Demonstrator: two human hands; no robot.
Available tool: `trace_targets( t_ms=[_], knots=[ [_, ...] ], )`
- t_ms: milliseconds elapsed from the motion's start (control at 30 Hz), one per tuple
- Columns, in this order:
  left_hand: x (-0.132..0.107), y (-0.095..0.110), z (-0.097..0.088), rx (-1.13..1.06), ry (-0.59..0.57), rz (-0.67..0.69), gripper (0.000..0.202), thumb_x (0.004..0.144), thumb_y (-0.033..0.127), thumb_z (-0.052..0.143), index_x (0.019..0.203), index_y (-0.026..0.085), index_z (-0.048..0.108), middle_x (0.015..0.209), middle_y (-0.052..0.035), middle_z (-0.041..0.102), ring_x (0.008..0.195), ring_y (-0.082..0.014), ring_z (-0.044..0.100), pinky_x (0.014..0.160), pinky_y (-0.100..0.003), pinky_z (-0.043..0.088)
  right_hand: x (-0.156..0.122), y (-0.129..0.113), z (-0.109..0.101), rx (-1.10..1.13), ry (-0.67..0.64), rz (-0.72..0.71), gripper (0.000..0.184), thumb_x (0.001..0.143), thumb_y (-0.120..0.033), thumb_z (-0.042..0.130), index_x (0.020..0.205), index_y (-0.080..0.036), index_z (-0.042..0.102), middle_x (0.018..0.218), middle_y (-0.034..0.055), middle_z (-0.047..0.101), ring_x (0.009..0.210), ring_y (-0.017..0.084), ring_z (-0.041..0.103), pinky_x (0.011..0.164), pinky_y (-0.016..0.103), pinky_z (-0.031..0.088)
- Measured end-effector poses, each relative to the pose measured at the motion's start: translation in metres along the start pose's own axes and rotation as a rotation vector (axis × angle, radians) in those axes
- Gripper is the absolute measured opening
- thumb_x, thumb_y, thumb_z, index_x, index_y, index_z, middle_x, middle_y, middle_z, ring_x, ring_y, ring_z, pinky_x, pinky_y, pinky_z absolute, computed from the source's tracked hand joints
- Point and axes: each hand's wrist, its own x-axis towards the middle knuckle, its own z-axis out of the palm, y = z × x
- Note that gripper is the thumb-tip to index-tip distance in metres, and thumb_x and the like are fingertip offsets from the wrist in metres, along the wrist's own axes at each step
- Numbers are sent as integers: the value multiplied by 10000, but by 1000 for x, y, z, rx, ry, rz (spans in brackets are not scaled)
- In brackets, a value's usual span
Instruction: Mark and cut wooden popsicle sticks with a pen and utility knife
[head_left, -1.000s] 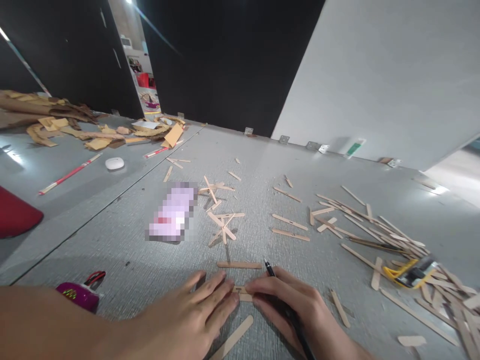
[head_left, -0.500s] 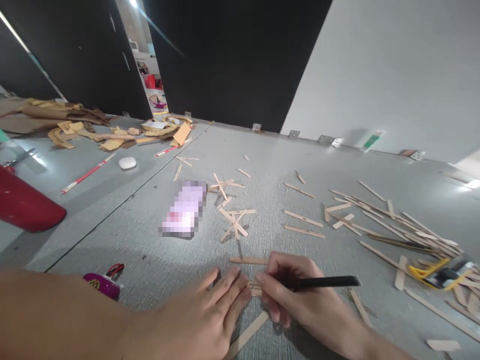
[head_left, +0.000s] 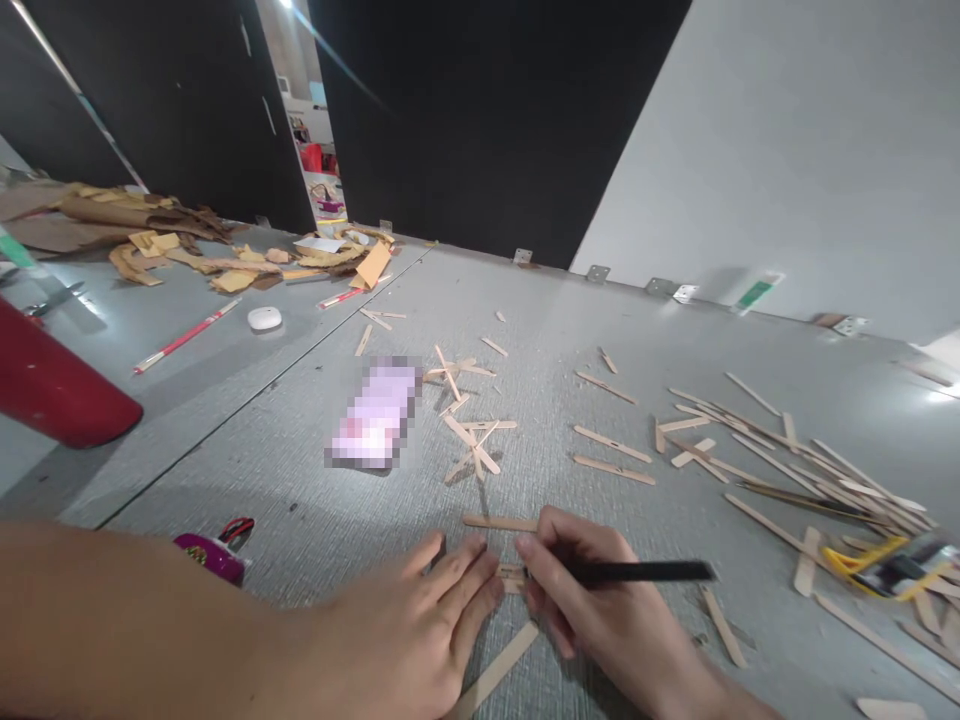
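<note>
Fingers stretched flat, my left hand (head_left: 409,625) presses on small wooden craft sticks (head_left: 513,587) that carry dark marks; their left ends are under my fingertips. My right hand (head_left: 592,580) grips a black pen (head_left: 652,571) at the sticks' right side, its back end pointing right. The pen's tip is largely hidden by my fingers. Just beyond both hands lies another craft stick (head_left: 491,522), partly covered by my right hand. A longer stick (head_left: 501,665) rests at a slant close to me, running partly under my left hand.
Star-shaped stick assemblies (head_left: 475,450) stand beyond my hands, beside a blurred-out phone (head_left: 379,415). On the right, a yellow-and-black tool (head_left: 885,567) lies among scattered sticks. A purple object with wires (head_left: 214,558) is near my left forearm; a red cylinder (head_left: 64,380) is farther left.
The view has shifted slightly, so the table items appear a little farther right. My right hand and the pen have moved slightly at the marked sticks; my left hand stays pressed down.
</note>
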Motion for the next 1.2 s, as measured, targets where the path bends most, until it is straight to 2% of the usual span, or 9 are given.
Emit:
trace_targets(
  t_ms=[100,200,333,533,767,833,933,1033,1200],
  knots=[
    [-1,1,2,33,4,-6,419,1097,246,414,1398,58,637,1408,-124,677,1324,-258,602,1020,-406,431,-5,-8,-14,-362,3,-264,310,1105,-394,452,967,-206,657,787,12,623,665,139,602,626,280,499],
    [1,0,1,31,-3,-5,427,1106,283,418,1399,67,642,1395,-129,685,1320,-239,606,1028,-391,436,-9,-9,-21,-556,-79,-339,266,1090,-350,504,966,-200,685,949,57,621,788,173,628,703,318,508],
    [2,-4,1,40,24,10,417,1107,317,442,1398,94,641,1396,-91,690,1312,-215,616,1022,-365,465,-12,-1,-19,-549,-90,-328,216,1061,-297,572,933,-190,710,919,49,617,779,172,626,696,301,501],
    [-1,-8,9,83,21,67,375,1096,178,412,1386,132,646,1403,-53,686,1250,-221,670,923,-355,516,-10,8,-15,-526,-79,-346,188,1042,-287,608,921,-177,703,928,50,632,791,166,647,707,284,510],
    [1,-7,-5,-45,-10,-3,399,1120,280,414,1406,109,632,1413,-74,678,1300,-209,632,1028,-348,475,-10,1,-20,-455,-68,-336,236,1071,-289,541,946,-202,721,917,44,671,804,165,653,733,295,511],
    [2,-9,-10,-71,-16,-11,416,1126,279,382,1408,109,636,1409,-70,683,1306,-197,627,1031,-339,465,-8,-3,-22,-374,10,-294,231,1080,-316,509,1015,-206,701,821,19,669,721,153,633,681,285,504],
    [2,-10,-14,-76,-49,-1,418,1108,253,408,1442,95,603,1457,-92,646,1339,-207,599,1058,-351,438,-4,-7,-18,-125,102,-103,235,1060,-410,548,991,-201,630,661,-38,602,541,109,536,533,238,450],
    [1,-11,-14,-42,-22,14,437,1082,243,427,1446,61,587,1479,-122,623,1358,-237,577,1105,-383,403,-1,-6,-7,48,-18,13,343,1003,-459,649,793,-199,573,579,-55,563,457,74,481,443,200,390],
    [-2,-8,-10,-14,8,26,432,1052,253,463,1397,52,628,1445,-140,648,1341,-269,583,1109,-411,403,-1,-4,4,150,-99,114,315,961,-457,715,835,-194,594,620,-28,644,480,86,552,453,193,468]
  ],
)
